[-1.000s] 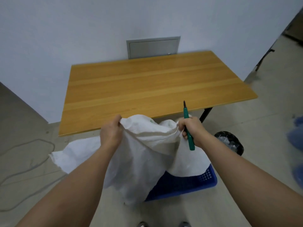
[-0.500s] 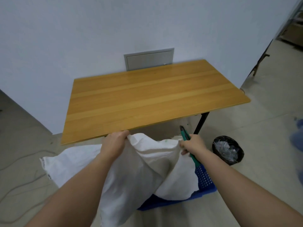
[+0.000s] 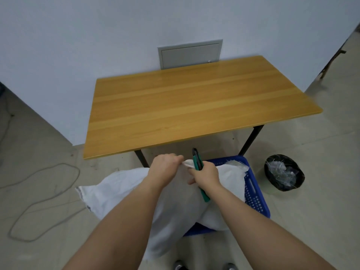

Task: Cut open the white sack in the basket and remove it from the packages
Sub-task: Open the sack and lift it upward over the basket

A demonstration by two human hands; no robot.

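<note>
Between both hands (image 3: 165,168) (image 3: 206,175), white sack (image 3: 120,190) edge apparently pinched, over basket (image 3: 255,193)

Single view, head-worn, wide-angle. Looks forward and steeply down from standing height: both forearms enter from the bottom edge, shoe tips at the very bottom. Hands sit close, lower centre. Wooden table (image 3: 194,106) fills mid-frame, wall (image 3: 116,32) behind it across the top, floor (image 3: 39,152) on both sides. Straight edges bow near the borders. No second view, so no overlap.
</note>
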